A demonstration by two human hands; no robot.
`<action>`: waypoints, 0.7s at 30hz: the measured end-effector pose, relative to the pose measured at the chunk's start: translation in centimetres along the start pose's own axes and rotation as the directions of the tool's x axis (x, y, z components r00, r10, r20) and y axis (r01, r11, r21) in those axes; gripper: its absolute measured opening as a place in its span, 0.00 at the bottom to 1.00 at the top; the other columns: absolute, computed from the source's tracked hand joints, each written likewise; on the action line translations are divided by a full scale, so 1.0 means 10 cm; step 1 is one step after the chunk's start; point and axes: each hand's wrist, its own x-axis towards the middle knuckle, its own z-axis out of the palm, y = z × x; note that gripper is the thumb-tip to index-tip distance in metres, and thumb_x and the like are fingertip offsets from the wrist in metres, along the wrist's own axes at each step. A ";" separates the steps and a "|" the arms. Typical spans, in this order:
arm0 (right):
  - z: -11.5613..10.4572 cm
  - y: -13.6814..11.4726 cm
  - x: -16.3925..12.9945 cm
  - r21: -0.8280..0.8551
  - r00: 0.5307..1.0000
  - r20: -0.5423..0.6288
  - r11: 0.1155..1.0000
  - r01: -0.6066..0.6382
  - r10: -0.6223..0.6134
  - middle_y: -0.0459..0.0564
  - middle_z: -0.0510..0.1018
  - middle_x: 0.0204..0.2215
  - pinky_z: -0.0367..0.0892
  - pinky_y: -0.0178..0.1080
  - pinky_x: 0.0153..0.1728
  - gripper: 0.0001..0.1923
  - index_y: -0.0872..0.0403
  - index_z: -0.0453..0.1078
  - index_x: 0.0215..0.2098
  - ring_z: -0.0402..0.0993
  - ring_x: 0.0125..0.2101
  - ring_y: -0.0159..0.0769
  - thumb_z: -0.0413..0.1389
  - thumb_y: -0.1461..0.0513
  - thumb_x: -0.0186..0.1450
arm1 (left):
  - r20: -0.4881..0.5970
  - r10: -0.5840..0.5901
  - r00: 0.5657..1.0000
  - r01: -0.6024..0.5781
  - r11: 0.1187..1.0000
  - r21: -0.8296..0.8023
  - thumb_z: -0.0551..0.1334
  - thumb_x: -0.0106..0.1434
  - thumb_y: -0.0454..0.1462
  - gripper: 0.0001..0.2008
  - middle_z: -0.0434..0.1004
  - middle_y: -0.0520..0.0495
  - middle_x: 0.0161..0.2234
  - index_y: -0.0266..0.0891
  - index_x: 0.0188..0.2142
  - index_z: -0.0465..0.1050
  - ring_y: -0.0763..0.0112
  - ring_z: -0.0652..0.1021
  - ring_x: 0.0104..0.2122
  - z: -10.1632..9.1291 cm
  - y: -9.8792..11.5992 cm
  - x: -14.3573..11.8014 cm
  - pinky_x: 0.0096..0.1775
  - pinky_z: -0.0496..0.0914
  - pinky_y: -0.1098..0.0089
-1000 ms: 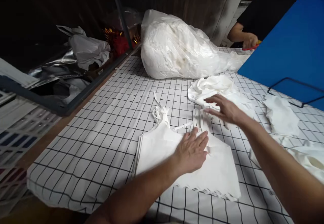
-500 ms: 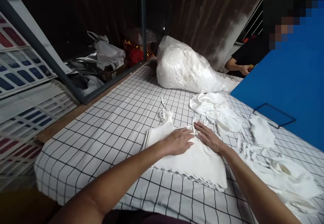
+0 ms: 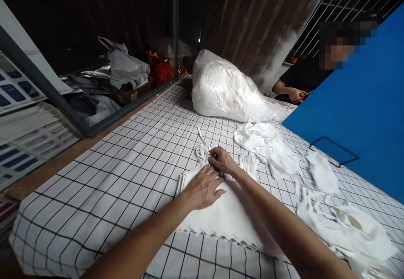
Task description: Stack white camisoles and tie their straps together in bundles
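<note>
At the far left, a rack of sample panels [image 3: 19, 140] leans beside the grid-patterned table cover [image 3: 104, 186]. Further in, the left forearm runs up from the lower edge toward the middle of the table, and the left hand [image 3: 202, 187] lies palm down, fingers spread and flat, pressing on the near left part of a stack of white fabric pieces [image 3: 227, 216]. The stack sits on the cover just in front of the person, its zigzag-cut edge toward the near side. Just above the left hand, the right hand [image 3: 221, 160] comes in across the stack from the lower right, wrist bent, its fingertips drawn together on the bundle of white straps [image 3: 202, 152] at the stack's upper left corner; whether it truly pinches them cannot be told. To the right lie loose white cloth pieces [image 3: 268, 144], with a large clear bag of white fabric [image 3: 224, 87] behind them. At the far right stands a blue board [image 3: 362, 115], and another person sits behind it.
</note>
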 end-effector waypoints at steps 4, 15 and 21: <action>0.12 0.10 0.22 0.117 0.989 0.056 0.983 -0.141 0.135 0.46 0.72 0.20 0.65 0.40 0.26 0.08 0.51 0.65 0.27 0.67 0.22 0.36 0.57 0.57 0.59 | 0.004 -0.014 1.000 0.014 1.000 -0.016 0.49 0.72 0.50 0.24 0.68 0.45 0.60 0.43 0.60 0.66 0.57 0.61 0.65 -0.01 -0.01 0.01 0.66 0.53 0.53; -0.06 0.09 0.46 0.380 0.955 0.075 0.877 -0.292 0.286 0.44 0.72 0.27 0.58 0.33 0.25 0.15 0.54 0.65 0.33 0.61 0.24 0.27 0.59 0.53 0.54 | 0.038 -0.020 0.999 0.023 0.997 -0.075 0.49 0.72 0.49 0.25 0.62 0.44 0.65 0.41 0.62 0.64 0.55 0.54 0.68 0.01 -0.03 0.02 0.66 0.51 0.51; -0.06 0.14 0.29 0.192 0.970 0.144 0.956 -0.222 0.197 0.43 0.72 0.27 0.63 0.35 0.30 0.13 0.54 0.70 0.37 0.65 0.26 0.30 0.61 0.57 0.55 | 0.037 -0.033 0.999 0.036 0.995 -0.095 0.50 0.71 0.49 0.25 0.64 0.43 0.63 0.41 0.61 0.65 0.54 0.56 0.67 0.01 -0.03 0.03 0.66 0.51 0.51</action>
